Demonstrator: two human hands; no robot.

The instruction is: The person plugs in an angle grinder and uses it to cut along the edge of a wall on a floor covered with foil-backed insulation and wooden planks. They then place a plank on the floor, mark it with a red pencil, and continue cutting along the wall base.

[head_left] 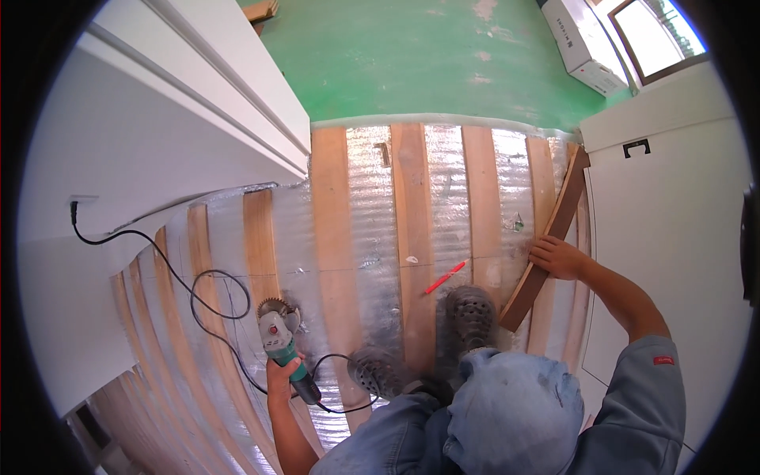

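Note:
My left hand [283,375] is wrapped round the body of a green and grey angle grinder [279,336]. A toothed saw blade [277,307] is fitted at the grinder's head, low over the foil-covered floor and a wooden batten. My right hand [556,257] grips a brown plank [569,198] partway along its length, fingers over its edge. The plank lies slantwise across the battens at the right, its far end by the white cabinet. A red pen or marker [446,277] rests between my hands, ahead of my shoes, touching neither hand.
Light wooden battens [330,198] run over silvery foil [372,214]. A black cord [207,317] loops from a wall socket [84,199] on the left. White panels [657,214] stand at the right. Beyond lies a green floor [396,63] with a long white box [582,47].

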